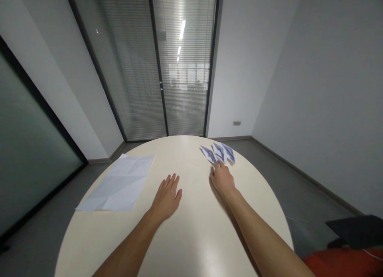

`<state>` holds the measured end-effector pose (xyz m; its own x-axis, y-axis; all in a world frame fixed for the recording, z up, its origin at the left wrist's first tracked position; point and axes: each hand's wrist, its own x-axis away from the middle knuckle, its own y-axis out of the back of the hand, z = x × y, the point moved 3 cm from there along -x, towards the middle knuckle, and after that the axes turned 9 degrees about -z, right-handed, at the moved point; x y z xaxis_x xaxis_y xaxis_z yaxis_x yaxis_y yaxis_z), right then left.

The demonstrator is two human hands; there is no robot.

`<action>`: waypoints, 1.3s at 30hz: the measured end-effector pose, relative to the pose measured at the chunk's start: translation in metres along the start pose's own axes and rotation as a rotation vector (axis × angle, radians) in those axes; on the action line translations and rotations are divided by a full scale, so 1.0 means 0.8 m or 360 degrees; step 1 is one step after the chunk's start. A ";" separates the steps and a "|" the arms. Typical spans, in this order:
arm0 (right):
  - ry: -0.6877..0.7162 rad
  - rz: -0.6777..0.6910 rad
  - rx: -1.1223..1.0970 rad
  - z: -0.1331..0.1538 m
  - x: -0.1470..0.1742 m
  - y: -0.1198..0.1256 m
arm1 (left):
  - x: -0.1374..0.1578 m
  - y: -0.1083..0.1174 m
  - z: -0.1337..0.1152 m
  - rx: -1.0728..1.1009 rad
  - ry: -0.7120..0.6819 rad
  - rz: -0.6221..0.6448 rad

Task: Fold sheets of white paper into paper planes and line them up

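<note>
My left hand [166, 197] lies flat on the table with its fingers slightly spread, holding nothing. To its left is a large creased white sheet of paper [119, 183], apart from the hand. My right hand [223, 178] reaches to the far right part of the table, its fingers bent at the near end of a folded paper piece [208, 154]. The fingertips seem to pinch that end, though the contact is partly hidden. Close beside it stand a second folded paper piece [219, 151] and a third folded paper piece [229, 152], in a row.
The round cream table [191, 229] has a curved edge on both sides. Beyond it is a glass partition [182, 105] with blinds. At the lower right are a dark flat object [356, 231] and something red [344, 263], with a thin white cable.
</note>
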<state>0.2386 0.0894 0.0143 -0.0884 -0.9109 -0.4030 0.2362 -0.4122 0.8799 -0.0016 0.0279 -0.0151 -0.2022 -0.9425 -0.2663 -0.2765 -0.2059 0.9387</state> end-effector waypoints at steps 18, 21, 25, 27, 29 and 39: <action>0.0062 -0.0127 -0.0065 0.002 -0.018 -0.023 | 0.000 0.003 -0.002 -0.0003 0.0010 0.0014; 0.0048 -0.0138 -0.0074 0.003 -0.017 -0.016 | 0.000 0.002 -0.001 0.0009 0.0010 -0.0009; 0.0059 -0.0160 -0.0154 0.006 -0.016 -0.013 | 0.000 0.002 -0.002 0.0017 0.0019 -0.0017; 0.0043 -0.0171 -0.0212 0.007 -0.017 -0.014 | 0.000 0.003 -0.004 0.0020 0.0026 -0.0016; 0.0012 -0.0172 -0.0251 0.007 -0.019 -0.017 | 0.001 0.006 -0.006 0.0022 0.0036 -0.0014; -0.0041 -0.0214 -0.0304 0.003 -0.027 -0.031 | 0.001 0.012 -0.011 0.0012 0.0043 0.0017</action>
<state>0.2325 0.1188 0.0018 -0.1554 -0.8493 -0.5045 0.3992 -0.5211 0.7544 0.0042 0.0231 -0.0042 -0.1800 -0.9513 -0.2501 -0.2816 -0.1938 0.9398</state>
